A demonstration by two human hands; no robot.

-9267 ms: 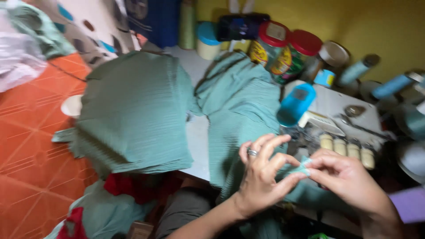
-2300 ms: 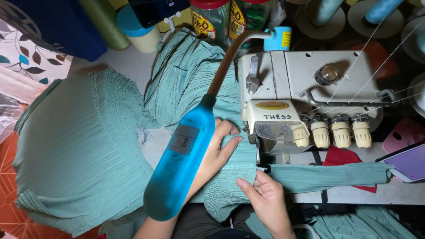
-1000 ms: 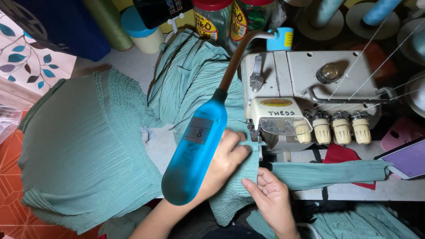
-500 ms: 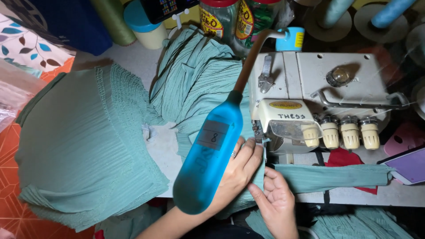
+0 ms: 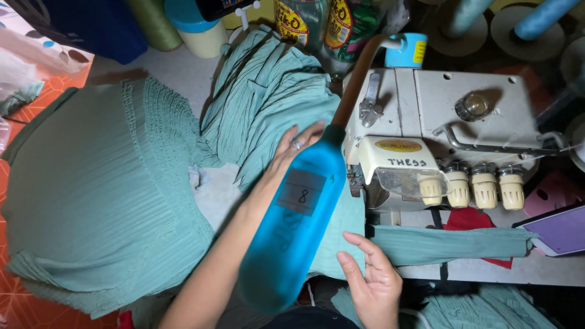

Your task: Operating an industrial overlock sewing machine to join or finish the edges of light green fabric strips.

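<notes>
A cream overlock sewing machine (image 5: 439, 122) stands at the right with teal pleated fabric (image 5: 274, 103) fed under its foot. My left hand (image 5: 295, 146), a ring on one finger, lies flat with fingers spread on the bunched fabric left of the machine. My right hand (image 5: 373, 283) hovers low, fingers apart, its tips touching the fabric edge below the machine's front. A sewn teal strip (image 5: 451, 244) runs out to the right. A blue lamp head (image 5: 292, 228) on a brown gooseneck hides part of my left forearm and the cloth.
A large pile of teal pleated cloth (image 5: 91, 201) fills the left. Jars (image 5: 317, 21), a blue-lidded tub (image 5: 195, 24) and thread cones (image 5: 542, 15) line the back. Red cloth (image 5: 469, 219) and a purple pad (image 5: 557, 228) lie right of the machine. Orange floor (image 5: 12, 298) shows at the lower left.
My left hand has slid up and away from the machine's foot onto the bunched fabric. My right hand has drawn back toward me and opened.
</notes>
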